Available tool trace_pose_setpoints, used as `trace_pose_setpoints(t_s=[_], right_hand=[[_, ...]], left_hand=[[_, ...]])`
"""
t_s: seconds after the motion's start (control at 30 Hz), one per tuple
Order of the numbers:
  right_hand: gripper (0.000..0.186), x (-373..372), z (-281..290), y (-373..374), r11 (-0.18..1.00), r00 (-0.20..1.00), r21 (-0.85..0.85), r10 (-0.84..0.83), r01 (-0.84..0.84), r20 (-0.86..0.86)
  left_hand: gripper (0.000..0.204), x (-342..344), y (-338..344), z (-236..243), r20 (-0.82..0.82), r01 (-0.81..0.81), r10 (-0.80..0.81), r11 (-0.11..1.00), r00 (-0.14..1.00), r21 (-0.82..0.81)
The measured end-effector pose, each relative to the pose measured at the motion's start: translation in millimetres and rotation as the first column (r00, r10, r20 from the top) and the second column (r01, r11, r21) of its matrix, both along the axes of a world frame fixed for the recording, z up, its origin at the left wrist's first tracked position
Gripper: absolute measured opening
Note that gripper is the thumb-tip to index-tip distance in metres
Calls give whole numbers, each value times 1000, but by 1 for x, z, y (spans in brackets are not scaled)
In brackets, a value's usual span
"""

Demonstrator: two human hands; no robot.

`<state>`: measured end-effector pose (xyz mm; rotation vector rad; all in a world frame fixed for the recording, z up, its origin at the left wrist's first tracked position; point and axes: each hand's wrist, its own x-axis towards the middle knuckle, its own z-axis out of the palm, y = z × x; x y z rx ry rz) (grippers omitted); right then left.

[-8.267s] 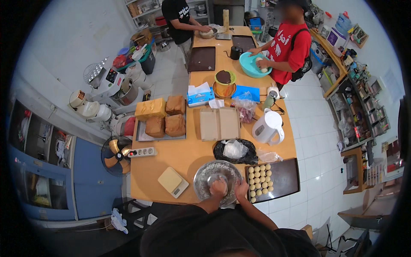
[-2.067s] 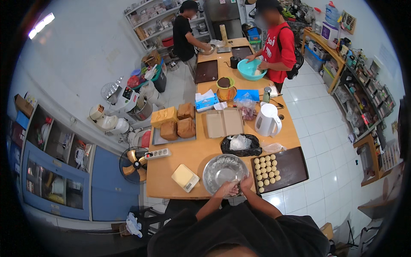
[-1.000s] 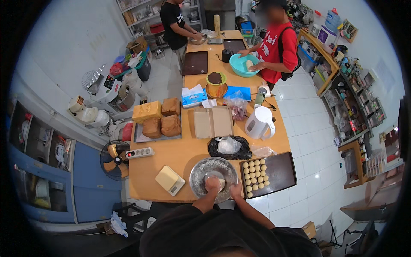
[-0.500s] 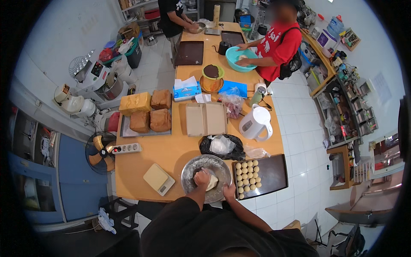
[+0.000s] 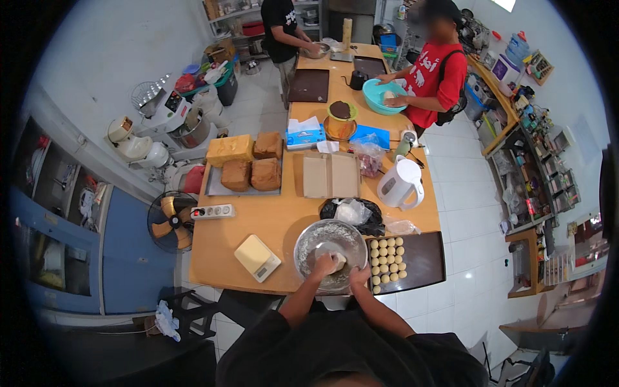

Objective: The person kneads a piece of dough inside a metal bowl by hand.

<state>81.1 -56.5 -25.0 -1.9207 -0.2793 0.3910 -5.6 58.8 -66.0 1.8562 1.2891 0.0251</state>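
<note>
Head view looks down on a long wooden table (image 5: 277, 222). Near the middle of it lies a flattened brown cardboard box (image 5: 331, 175), opened out in two panels. Left of that box sits a metal tray (image 5: 213, 188) with four brown loaves and blocks. Farther off, a blue and white tissue box (image 5: 305, 136) lies flat, and a flat blue packet (image 5: 370, 136) lies to its right. A clear plastic bag (image 5: 371, 158) with something dark red inside rests between the cardboard box and a white kettle (image 5: 400, 183). A black bag (image 5: 371, 218) holding a white lump sits just beyond the metal bowl (image 5: 330, 250).

The bowl stands at the near edge of the table, round, shiny and dusted white inside. A pale lump of dough (image 5: 338, 261) lies in it. The left hand (image 5: 324, 264) is inside the bowl, closed on the dough. The right hand (image 5: 360, 276) rests at the bowl's near right rim; I cannot tell whether it grips anything. Just right of the bowl, a dark tray (image 5: 422, 261) carries rows of small pale dough balls (image 5: 386, 259). A cream kitchen scale (image 5: 257, 257) lies left of the bowl.
</note>
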Motion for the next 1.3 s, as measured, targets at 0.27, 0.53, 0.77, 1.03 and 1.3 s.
trace_pose_setpoints(t_s=[0.27,0.53,0.77,1.03,1.3], right_hand=[[41,11,-13,-4,997,999,-73,-21,24,44],[41,10,-9,-3,994,999,-105,-21,25,44],[42,9,-12,-5,995,997,-62,-71,72,8],[39,10,-9,-6,990,998,-138,-17,25,64],[33,8,5,-13,987,997,-140,77,-73,20]], left_hand=[[35,-11,-39,64,217,435,-429,900,877,21],[30,-15,-46,51,162,126,-127,992,979,11],[27,-28,-33,74,303,-102,-102,802,948,588],[29,-47,-65,67,-8,421,-422,903,907,83],[60,-35,-42,68,179,-122,209,906,961,-405]])
